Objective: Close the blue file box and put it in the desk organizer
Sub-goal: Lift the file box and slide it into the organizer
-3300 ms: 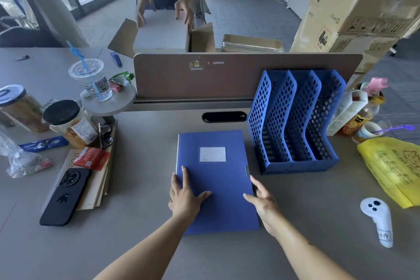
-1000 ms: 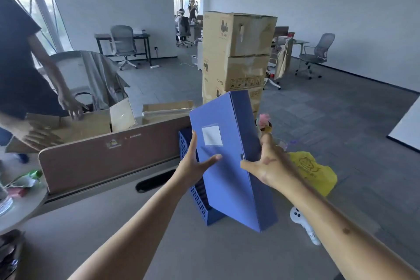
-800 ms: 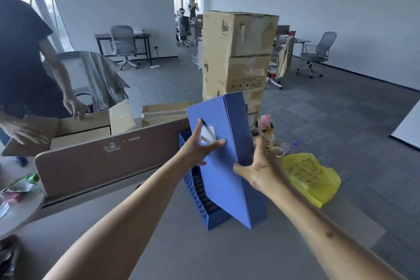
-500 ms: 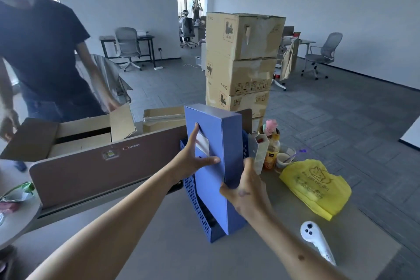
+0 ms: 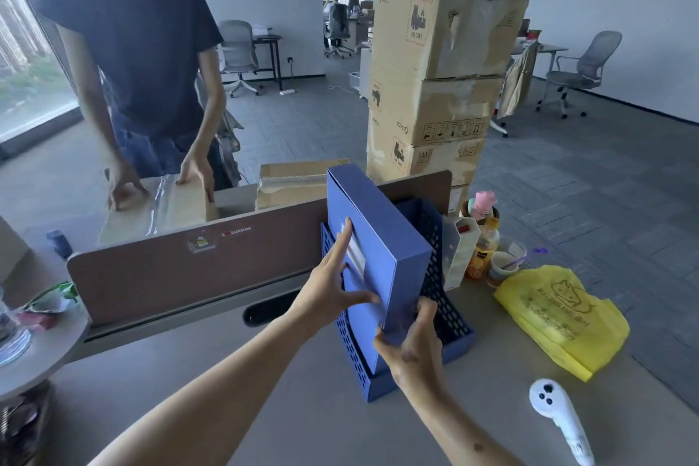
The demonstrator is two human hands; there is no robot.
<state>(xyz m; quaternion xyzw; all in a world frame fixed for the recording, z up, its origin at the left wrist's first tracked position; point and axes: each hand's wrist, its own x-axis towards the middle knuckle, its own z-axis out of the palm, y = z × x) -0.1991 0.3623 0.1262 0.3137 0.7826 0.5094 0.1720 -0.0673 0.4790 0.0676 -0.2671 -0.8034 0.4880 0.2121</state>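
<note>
Left hand (image 5: 333, 291): found spread flat against the labelled face of the blue file box (image 5: 378, 250), fingers extended, pressing rather than clasping. Right hand (image 5: 412, 344): found clasped round the near lower corner of the box, bearing it from beneath.

Blue file box: noted shut, standing on edge, tilted with its top leaning left and far, lower part already within the blue desk organizer (image 5: 446, 318). Which slot could not be settled; apparently one toward the left. Not judged fully seated, the near corner appearing carried by the hand.

Recommended for the step in hand: box to be brought upright between the dividers before being pushed down and far; flat pressure to be kept on the face so the lid remains shut; near corner to be let go only once the bottom edge rests on the organizer floor. Risk judged: a light mesh organizer sliding or tipping on the table (image 5: 264, 409) under a sideways push.

Containers: other organizer slots, as far as visible, holding nothing. Just right of the organizer, a white carton (image 5: 455, 253), a bottle of orange drink (image 5: 482, 250) and a cup (image 5: 501, 269) with a stick in it. Further right, a yellow bag (image 5: 559, 318), contents hidden. Near right, a white controller (image 5: 559, 416).
</note>
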